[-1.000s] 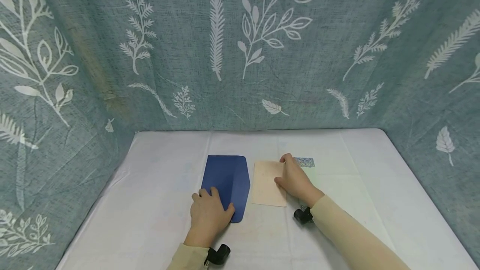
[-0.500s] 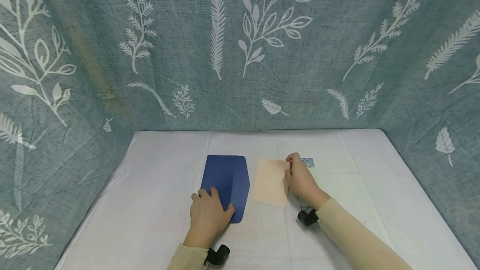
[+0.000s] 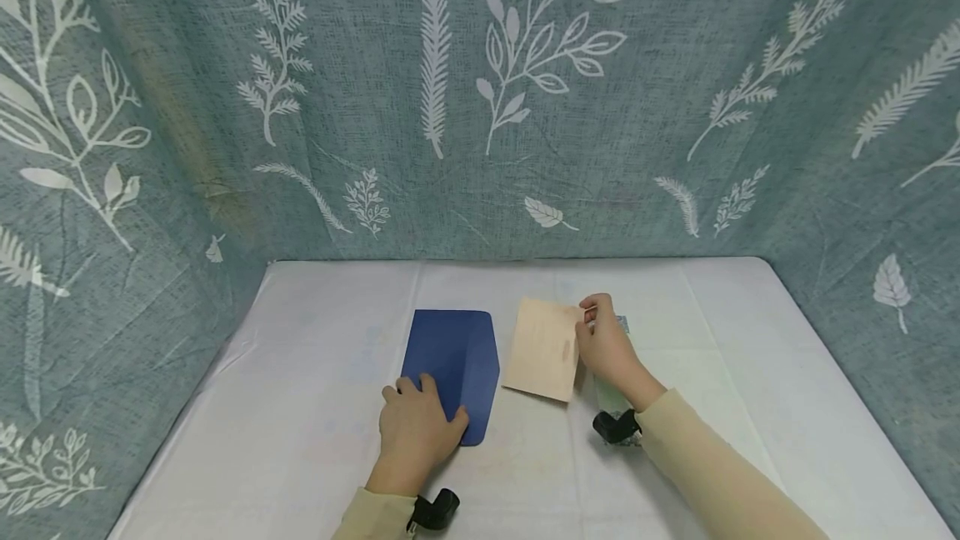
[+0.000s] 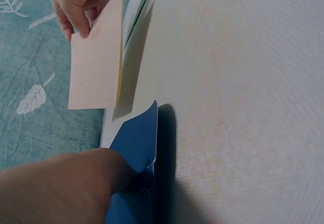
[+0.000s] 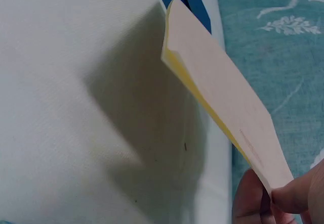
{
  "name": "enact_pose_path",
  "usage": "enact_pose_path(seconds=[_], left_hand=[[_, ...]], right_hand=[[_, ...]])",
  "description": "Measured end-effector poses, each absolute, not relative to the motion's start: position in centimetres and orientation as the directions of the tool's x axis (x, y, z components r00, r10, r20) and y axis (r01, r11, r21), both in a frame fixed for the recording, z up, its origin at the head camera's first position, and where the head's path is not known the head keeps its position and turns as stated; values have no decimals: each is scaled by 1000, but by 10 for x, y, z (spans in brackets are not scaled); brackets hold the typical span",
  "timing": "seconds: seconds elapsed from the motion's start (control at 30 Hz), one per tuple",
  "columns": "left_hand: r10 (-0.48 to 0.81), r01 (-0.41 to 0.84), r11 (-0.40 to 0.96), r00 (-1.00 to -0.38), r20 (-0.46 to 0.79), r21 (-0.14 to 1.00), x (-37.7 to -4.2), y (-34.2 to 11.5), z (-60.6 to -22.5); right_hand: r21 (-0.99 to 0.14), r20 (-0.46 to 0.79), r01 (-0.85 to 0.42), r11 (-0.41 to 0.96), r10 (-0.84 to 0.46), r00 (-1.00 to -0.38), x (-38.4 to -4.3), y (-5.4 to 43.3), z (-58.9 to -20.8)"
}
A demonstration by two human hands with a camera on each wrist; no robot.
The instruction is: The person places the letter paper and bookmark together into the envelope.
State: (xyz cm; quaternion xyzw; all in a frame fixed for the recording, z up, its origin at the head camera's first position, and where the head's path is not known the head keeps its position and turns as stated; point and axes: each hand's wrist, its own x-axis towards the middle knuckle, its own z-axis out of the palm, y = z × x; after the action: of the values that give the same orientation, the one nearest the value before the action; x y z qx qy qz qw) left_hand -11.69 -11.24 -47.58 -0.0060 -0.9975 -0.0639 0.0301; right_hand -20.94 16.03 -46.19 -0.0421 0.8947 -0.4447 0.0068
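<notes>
The right hand pinches the cream card, long axis pointing away, just right of the blue envelope, where the left hand rests, fingers spread.

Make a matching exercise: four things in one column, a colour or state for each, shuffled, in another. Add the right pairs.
1. envelope
2. card
3. curtain
4. tablecloth

A. teal with white leaf prints
B. white, lying flat
C. blue, held by the left hand
D. pinched by the right hand

Pairs: 1-C, 2-D, 3-A, 4-B
</notes>
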Motion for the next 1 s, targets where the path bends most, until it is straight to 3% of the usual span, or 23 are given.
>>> enact_pose_path(seconds=[1.0], left_hand=[[-12,-8,989,-999,32,144,-117,-113,-474]], right_hand=[[-824,-29,-16,566,-70,-997,-211,104,-478]])
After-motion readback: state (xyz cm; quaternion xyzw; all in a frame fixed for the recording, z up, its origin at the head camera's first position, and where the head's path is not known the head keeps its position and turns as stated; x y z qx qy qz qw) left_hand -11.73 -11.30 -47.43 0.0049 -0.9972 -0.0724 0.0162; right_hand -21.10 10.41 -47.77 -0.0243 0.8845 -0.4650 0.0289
